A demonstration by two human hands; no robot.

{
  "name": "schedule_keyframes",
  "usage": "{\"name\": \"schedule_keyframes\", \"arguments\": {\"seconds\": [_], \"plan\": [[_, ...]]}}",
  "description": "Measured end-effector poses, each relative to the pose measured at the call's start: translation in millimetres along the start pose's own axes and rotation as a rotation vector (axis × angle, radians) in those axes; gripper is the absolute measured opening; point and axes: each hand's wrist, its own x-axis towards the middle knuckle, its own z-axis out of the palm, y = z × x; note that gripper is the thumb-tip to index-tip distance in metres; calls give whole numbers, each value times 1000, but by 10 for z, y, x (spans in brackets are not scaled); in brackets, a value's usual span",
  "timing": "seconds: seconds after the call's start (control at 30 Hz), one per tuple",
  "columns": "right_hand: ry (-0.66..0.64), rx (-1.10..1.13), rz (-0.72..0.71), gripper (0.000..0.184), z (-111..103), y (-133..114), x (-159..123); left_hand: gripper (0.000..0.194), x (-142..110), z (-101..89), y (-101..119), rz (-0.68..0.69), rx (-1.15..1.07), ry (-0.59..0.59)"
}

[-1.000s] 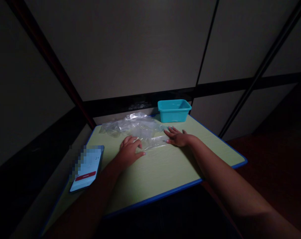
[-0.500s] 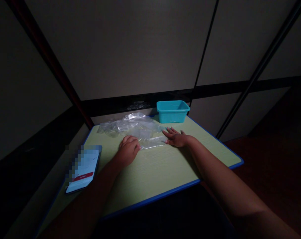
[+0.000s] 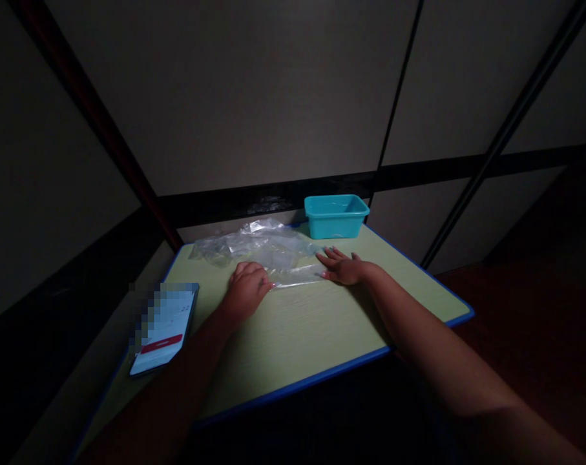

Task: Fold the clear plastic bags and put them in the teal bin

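A clear plastic bag (image 3: 293,274) lies flat on the pale green table (image 3: 302,336) between my hands. My left hand (image 3: 247,289) rests at the bag's left end with its fingers curled and pressed down on the plastic. My right hand (image 3: 341,266) lies flat on the bag's right end, fingers stretched out. Behind them sits a loose heap of more clear plastic bags (image 3: 254,244).
A teal plastic bin (image 3: 336,216) stands at the table's far edge, right of the heap. A phone (image 3: 165,328) with a lit screen lies at the table's left edge. Grey panel walls close in behind and to the left; dark floor lies to the right.
My left hand has curled its thumb in and slid slightly up onto the bag's left end. My right hand has stayed flat in place. The view shifted a little.
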Motion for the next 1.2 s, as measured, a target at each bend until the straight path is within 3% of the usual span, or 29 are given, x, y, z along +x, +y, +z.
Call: {"name": "schedule_keyframes", "arguments": {"seconds": [0.2,0.37,0.5,0.9,1.2], "plan": [[-13,-1,15,70,-16,-26,-20,17,3,-10,20,-46,-84,-39],[-13,-9,19,70,-31,-43,-33,22,-19,12,-12,28,-64,-115],[-11,-11,14,70,-35,-42,-35,9,-19,5,-20,83,-50,-121],[-4,-16,13,71,-22,-29,-25,10,-12,30,-20,-62,-253,-98],[-5,-12,7,71,-9,-8,-9,9,14,-50,-90,-16,-161,-227]]}}
